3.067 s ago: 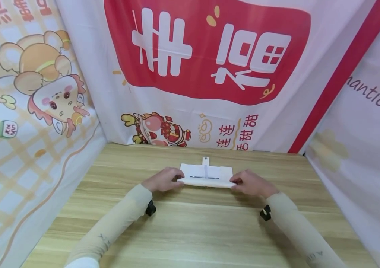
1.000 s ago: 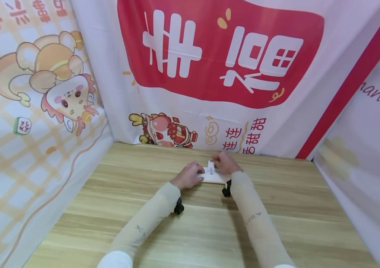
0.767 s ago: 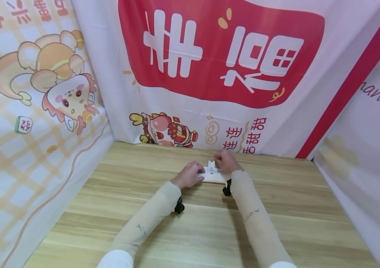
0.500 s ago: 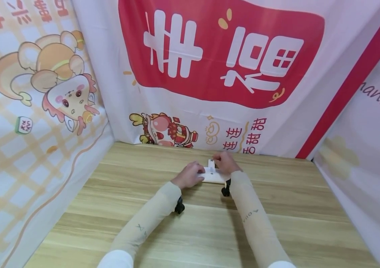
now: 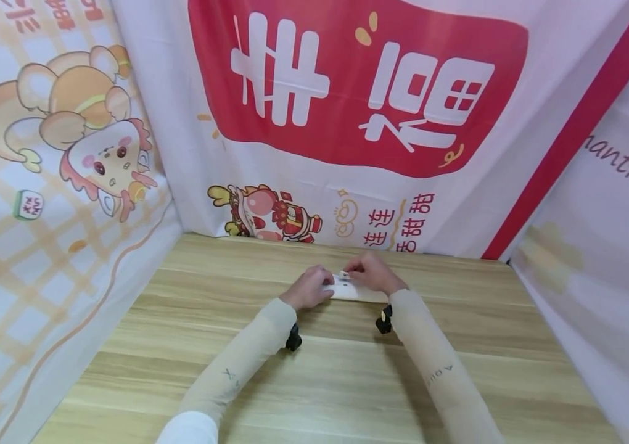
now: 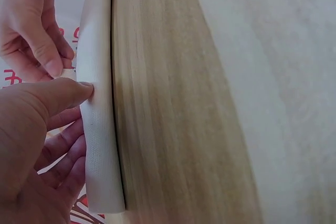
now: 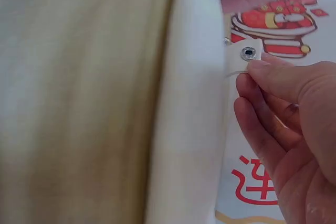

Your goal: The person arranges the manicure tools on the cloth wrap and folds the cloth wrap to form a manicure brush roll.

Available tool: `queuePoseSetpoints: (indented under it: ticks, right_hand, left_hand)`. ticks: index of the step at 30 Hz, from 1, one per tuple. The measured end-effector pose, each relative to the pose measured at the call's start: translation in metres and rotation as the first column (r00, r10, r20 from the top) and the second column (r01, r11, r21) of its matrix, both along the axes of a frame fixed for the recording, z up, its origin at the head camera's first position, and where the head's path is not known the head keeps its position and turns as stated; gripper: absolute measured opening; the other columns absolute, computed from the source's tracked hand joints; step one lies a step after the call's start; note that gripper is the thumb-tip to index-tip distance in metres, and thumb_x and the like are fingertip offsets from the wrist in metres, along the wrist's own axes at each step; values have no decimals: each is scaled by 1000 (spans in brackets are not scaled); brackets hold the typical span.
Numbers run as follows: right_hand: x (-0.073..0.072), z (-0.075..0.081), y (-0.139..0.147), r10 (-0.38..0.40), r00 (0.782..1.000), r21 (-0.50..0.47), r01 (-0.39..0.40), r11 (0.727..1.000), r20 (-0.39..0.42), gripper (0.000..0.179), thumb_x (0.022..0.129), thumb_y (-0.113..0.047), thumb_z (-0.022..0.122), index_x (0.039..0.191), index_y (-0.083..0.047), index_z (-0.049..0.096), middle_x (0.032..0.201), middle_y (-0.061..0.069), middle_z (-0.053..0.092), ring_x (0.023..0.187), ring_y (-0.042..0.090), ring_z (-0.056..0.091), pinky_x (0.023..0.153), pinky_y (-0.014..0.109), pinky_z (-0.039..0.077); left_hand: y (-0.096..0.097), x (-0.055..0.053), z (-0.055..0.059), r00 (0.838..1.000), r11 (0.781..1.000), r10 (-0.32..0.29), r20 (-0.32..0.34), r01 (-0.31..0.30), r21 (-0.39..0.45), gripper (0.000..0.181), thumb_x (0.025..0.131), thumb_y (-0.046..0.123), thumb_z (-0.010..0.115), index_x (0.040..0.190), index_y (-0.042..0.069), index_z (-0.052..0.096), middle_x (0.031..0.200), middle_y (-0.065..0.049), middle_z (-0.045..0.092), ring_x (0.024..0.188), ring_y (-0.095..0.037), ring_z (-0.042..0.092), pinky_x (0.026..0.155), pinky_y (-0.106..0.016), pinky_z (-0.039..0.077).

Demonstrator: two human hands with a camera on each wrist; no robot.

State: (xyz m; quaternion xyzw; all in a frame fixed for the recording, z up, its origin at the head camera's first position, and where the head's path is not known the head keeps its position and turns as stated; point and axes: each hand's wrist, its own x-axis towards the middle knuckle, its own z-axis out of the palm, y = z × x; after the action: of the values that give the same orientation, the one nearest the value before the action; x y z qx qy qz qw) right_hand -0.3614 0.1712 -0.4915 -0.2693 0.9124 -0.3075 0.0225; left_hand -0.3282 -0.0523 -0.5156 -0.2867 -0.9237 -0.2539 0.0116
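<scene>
A white fabric case (image 5: pixel 360 293), folded into a narrow flat strip, lies near the back of the wooden table. My left hand (image 5: pixel 309 287) holds its left part; in the left wrist view the thumb presses on the rounded front edge of the case (image 6: pixel 98 135), with the fingers behind it. At the back of the case, my right hand (image 5: pixel 374 273) pinches the end of a short tab (image 7: pixel 235 59) between thumb and fingers. A metal snap (image 7: pixel 248 53) shows on that tab, raised off the table. A second snap dot (image 5: pixel 345 285) sits on the upper face of the case.
Behind the case hangs a white and red printed cloth (image 5: pixel 270 166), meeting the table's back edge. Printed cloth walls stand at left (image 5: pixel 70 246) and right (image 5: pixel 586 246). The wooden table (image 5: pixel 320 382) stretches in front. A black wrist camera (image 5: pixel 384 320) sits under the right wrist.
Earlier the case lay unfolded with a thin dark stick inside, a hand at each end; it is folded over now. The right hand has moved to the tab and bent it up and forward.
</scene>
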Motion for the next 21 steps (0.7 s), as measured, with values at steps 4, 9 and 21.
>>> queuePoseSetpoints:
  ticks: [4,9,21]
  right_hand:
    - [9,-6,-3,62,995,31,-59,998,-76,17,95,1,71,110,-3,80,109,12,81,101,27,76,91,41,62]
    - [15,-15,-5,66,989,61,-58,996,-135,16,95,1,73,108,-2,80,107,12,81,101,27,76,90,40,62]
    - [24,-20,-2,103,962,105,-79,991,-251,13,93,1,75,104,-2,82,101,11,79,97,26,73,89,41,60]
  left_hand:
    - [-1,-1,-2,1000,1000,7,-9,-7,-7,18,95,15,78,108,4,76,109,-12,70,103,-26,64,98,-43,53]
    - [-1,-1,-2,1000,1000,16,11,-16,-8,16,96,15,77,107,4,76,107,-11,70,101,-25,63,97,-43,54]
    - [5,-2,-4,999,999,36,12,-36,-16,13,96,15,76,105,5,76,105,-10,70,98,-24,63,95,-42,54]
